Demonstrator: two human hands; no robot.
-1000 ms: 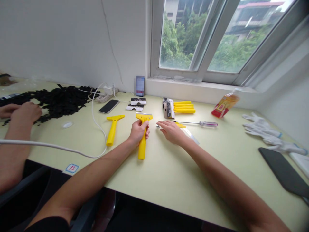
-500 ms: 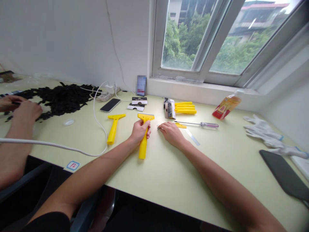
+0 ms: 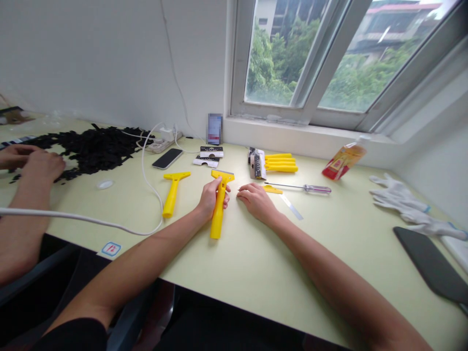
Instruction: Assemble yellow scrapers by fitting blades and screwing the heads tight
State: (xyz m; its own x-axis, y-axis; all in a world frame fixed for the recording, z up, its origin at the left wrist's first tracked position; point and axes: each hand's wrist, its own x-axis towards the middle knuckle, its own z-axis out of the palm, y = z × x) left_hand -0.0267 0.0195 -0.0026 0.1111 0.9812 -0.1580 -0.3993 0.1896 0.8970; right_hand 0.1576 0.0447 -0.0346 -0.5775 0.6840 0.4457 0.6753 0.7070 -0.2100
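My left hand point(image 3: 209, 200) is wrapped round the handle of a yellow scraper point(image 3: 217, 222), its wide head pointing away from me with a metal strip along the far edge. To the right, my right hand point(image 3: 259, 202) rests low over the table, fingertips drawn together beside tiny metal pieces point(image 3: 239, 188), perhaps screws. What those fingertips hold, if anything, is hidden. Just beyond this hand lie a flat yellow piece point(image 3: 274, 189), a thin metal blade point(image 3: 293, 208) and a screwdriver point(image 3: 317, 189) with a clear handle. Another yellow scraper body point(image 3: 170, 197) lies left of my left hand.
Several yellow-handled scrapers point(image 3: 281, 168) with black-and-white packaging lie at the back. Around them are cards point(image 3: 208, 161), a phone point(image 3: 167, 159), a bottle point(image 3: 343, 161) and gloves point(image 3: 398, 202). A white cable point(image 3: 109, 226) crosses the left; another person's hands point(image 3: 42, 165) work beside black strips point(image 3: 98, 148).
The scraper head has turned slightly in my left hand and shifted a little right. My right fingertips have moved slightly towards me, over the small metal pieces.
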